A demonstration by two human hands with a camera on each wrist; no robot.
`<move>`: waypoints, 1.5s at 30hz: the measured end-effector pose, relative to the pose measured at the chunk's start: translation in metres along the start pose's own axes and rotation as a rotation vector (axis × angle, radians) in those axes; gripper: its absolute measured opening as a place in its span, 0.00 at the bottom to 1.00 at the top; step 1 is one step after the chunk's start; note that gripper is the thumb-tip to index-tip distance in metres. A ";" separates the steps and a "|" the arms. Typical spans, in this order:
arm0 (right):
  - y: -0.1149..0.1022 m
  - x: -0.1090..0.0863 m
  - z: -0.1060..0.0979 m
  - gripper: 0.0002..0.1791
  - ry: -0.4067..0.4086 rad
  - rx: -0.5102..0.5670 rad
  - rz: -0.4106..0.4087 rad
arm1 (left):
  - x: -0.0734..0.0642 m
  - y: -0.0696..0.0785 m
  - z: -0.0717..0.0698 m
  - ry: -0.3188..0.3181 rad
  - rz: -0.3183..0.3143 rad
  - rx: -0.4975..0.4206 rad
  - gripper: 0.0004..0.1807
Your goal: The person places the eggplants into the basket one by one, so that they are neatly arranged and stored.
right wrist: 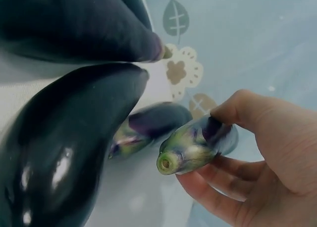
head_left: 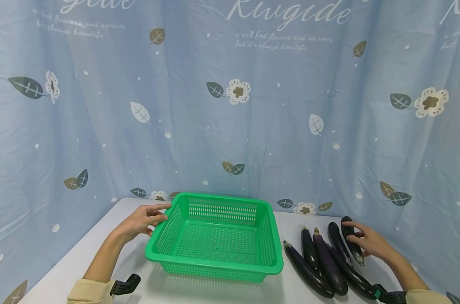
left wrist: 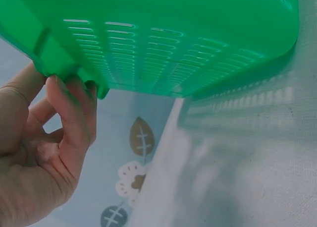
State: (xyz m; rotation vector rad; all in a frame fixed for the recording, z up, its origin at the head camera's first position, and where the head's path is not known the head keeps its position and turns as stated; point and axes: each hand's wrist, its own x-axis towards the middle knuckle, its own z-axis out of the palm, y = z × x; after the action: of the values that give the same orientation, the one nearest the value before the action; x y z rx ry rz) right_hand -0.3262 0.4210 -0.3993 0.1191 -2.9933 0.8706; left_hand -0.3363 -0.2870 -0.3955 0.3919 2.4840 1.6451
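Fingers of my right hand (head_left: 371, 243) pinched the rightmost eggplant (right wrist: 190, 146) — firmness seemed wise (glossy skin could slip) — while my left hand (head_left: 139, 222) gripped the slotted green basket (head_left: 215, 263).

The basket (head_left: 222, 264) is green, the eggplants (head_left: 330, 266) at right deep purple, the held one (right wrist: 193, 145) mottled pale green at its near end, the far curtain (head_left: 188, 126) blue with white flowers (head_left: 238, 91) and brown and perhaps greenish leaves (head_left: 156, 35).

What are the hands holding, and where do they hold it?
The right hand holds an eggplant around its body, with the stem end sticking out. The left hand grips the green basket by its left rim.
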 end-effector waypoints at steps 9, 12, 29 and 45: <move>-0.015 -0.001 -0.004 0.31 0.004 0.013 -0.043 | 0.002 0.000 0.007 0.063 -0.049 0.019 0.34; -0.021 -0.001 -0.005 0.31 0.012 0.009 -0.059 | 0.003 -0.001 0.008 0.059 -0.061 -0.006 0.33; -0.050 0.003 -0.006 0.33 -0.006 0.048 -0.130 | 0.004 -0.005 0.009 0.010 -0.086 -0.113 0.30; -0.073 0.005 -0.001 0.32 -0.019 0.102 -0.172 | 0.003 -0.008 0.010 0.002 -0.080 -0.116 0.30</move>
State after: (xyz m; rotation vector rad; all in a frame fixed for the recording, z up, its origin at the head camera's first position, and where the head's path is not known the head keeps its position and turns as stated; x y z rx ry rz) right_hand -0.3258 0.3593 -0.3590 0.3823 -2.9012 1.0058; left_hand -0.3382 -0.2805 -0.4064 0.2735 2.3591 1.7474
